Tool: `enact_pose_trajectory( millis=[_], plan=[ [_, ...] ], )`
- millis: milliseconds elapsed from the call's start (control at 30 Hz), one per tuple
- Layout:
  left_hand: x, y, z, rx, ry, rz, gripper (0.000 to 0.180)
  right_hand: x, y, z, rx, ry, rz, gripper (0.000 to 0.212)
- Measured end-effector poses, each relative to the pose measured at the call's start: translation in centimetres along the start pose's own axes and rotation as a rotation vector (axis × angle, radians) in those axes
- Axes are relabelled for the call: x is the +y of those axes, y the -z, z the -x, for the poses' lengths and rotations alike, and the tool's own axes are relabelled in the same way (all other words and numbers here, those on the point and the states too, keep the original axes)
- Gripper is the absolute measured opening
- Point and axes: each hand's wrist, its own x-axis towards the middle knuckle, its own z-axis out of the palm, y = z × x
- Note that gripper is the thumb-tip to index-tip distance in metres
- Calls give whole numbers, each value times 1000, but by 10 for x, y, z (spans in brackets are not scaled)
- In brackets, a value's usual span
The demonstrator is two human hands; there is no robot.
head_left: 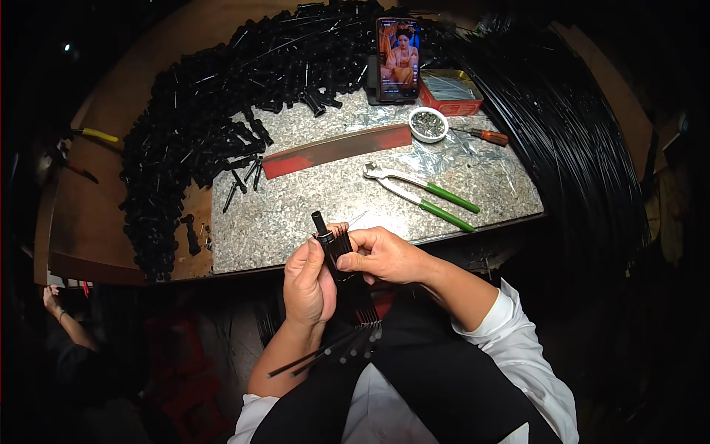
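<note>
Over my lap, just off the table's front edge, I hold what looks like a black umbrella frame (323, 231), a short tube with a bundle of thin ribs. My left hand (307, 285) is closed round the tube from the left, its thumb lying along it. From the right, my right hand (379, 255) pinches the thin ribs beside the tube between thumb and fingers. Below my hands the ribs (362, 314) hang down, and several rod ends fan out over my lap. The fingers hide where ribs and tube meet.
On the stone slab (296, 214) lie green-handled pincers (421, 196), a worn red strip (336, 149), a cup of small metal parts (428, 124) and a screwdriver (488, 136). Black parts (214, 96) heap behind; long black rods (562, 111) lie right. A phone (398, 59) stands at back. Another person's hand (52, 300) shows far left.
</note>
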Motion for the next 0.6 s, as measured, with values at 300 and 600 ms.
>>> enact_pose_trajectory(
  millis=[300,600],
  plan=[
    [-4,-1,0,14,-44,29,35,3,4,0,-19,1,-27,31],
    [-6,-19,3,107,-125,-129,37,4,4,-1,-4,39,-20,27]
  ],
)
